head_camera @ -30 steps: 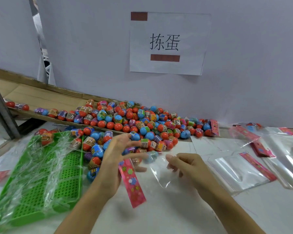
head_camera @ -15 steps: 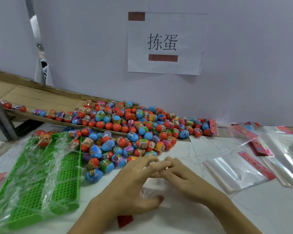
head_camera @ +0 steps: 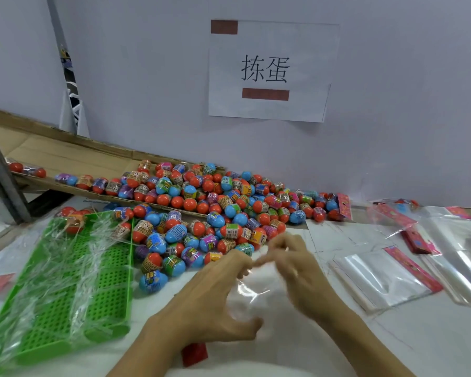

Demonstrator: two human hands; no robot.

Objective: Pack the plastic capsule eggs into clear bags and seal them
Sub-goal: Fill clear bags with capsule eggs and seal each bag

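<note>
Your left hand (head_camera: 215,297) lay over the near edge of the clear bag (head_camera: 252,295) on the white table (head_camera: 392,349), fingers bent and spread on the film with the thumb hooked under toward you, likely to pin the slippery plastic flat. Your right hand (head_camera: 297,265) sat just past it at the bag's far end, fingertips drawn together into a narrow pinch; it was blurred, so I cannot tell whether it gripped the film's edge or a peel strip, but the pose suited working the mouth of the bag. The bag's red header card (head_camera: 194,354) poked out nearer you, beneath your left wrist, which suggests the open end pointed away from you, toward the supply. Whether an egg was already inside the bag I cannot tell. Directly beyond the bag lay the heap of capsule eggs (head_camera: 201,213), close enough to reach without leaning. Left of the bag sat the green tray (head_camera: 74,289), draped in loose film. Right of the bag, the spare bags (head_camera: 384,278) waited flat, red headers showing.
</note>
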